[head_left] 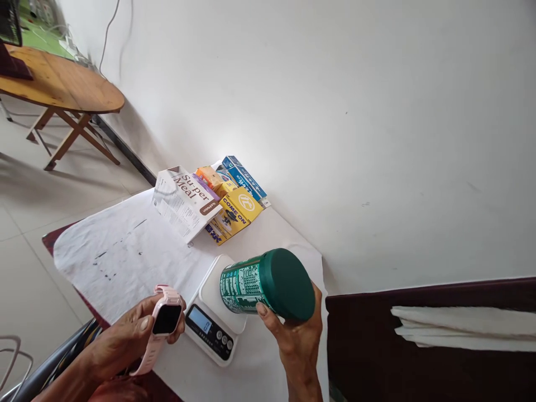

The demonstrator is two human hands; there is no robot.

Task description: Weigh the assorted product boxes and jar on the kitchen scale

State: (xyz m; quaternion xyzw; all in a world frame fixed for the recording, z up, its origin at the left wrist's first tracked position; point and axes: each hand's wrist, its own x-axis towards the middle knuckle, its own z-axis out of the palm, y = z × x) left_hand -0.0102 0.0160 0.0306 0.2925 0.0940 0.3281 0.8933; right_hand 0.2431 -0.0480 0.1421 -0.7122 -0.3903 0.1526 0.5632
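Pinched between the thumb and fingers of my left hand [125, 338] is a smartwatch [166, 320] with a pale pink strap and a dark screen. My right hand [299, 340] wraps round a green canister [245, 282] with a dark green lid, tilted so the lid points toward me. Beneath the canister stands a white digital scale [220, 318], its display lit and a row of buttons beside it. Whether the canister's base touches the scale's plate I cannot tell. The watch is just left of the scale.
At the table's far end stand a white "Super Meal" box [184, 204], a yellow box [238, 212] and blue boxes [245, 178]. A white cloth [121, 245] covers the table, along the wall [377, 139]. A round wooden folding table [71, 84] is at the far left.
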